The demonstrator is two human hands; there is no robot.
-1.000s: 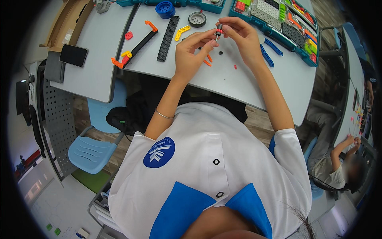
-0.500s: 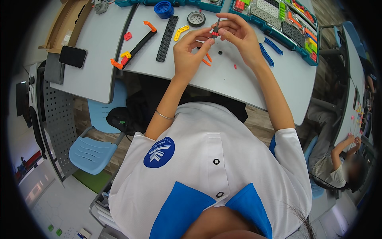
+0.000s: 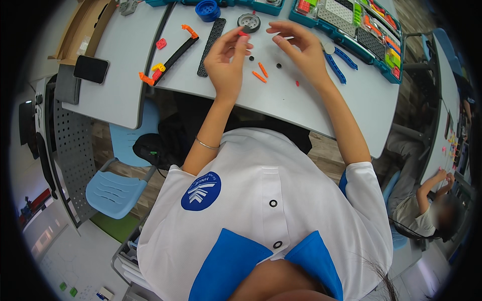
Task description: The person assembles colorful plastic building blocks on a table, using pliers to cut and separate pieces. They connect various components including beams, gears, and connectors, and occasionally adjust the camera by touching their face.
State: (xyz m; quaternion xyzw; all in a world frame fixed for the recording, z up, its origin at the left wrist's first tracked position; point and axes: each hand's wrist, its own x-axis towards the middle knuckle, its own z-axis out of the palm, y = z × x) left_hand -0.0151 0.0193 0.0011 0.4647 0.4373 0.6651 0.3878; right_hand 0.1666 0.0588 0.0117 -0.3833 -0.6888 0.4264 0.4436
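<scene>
Pinched in the fingertips of my left hand (image 3: 224, 65) is a small dark part with a red piece (image 3: 243, 33); the fingers cover most of it. My right hand (image 3: 304, 52) hovers to the right of it, its fingers parted and nothing visible between them. On the table below the hands lie two orange pins (image 3: 261, 73), two small black round pieces (image 3: 278, 65) and a tiny red pin (image 3: 297, 84). A grey wheel (image 3: 248, 22) lies just beyond my left fingertips. A black perforated strip (image 3: 213, 42) is partly behind my left hand.
Blue-handled pliers (image 3: 335, 67) lie right of my right hand, before a teal parts case (image 3: 361, 30). A black beam with orange ends (image 3: 176, 57), a red block (image 3: 161, 43) and a blue ring (image 3: 207, 10) are at left. A phone (image 3: 91, 69) rests farther left; another person (image 3: 427, 210) sits at right.
My hands have come apart. The left moved left with the small part, now covering the yellow angled piece; the right let go of it. The orange pins and a second black piece are uncovered.
</scene>
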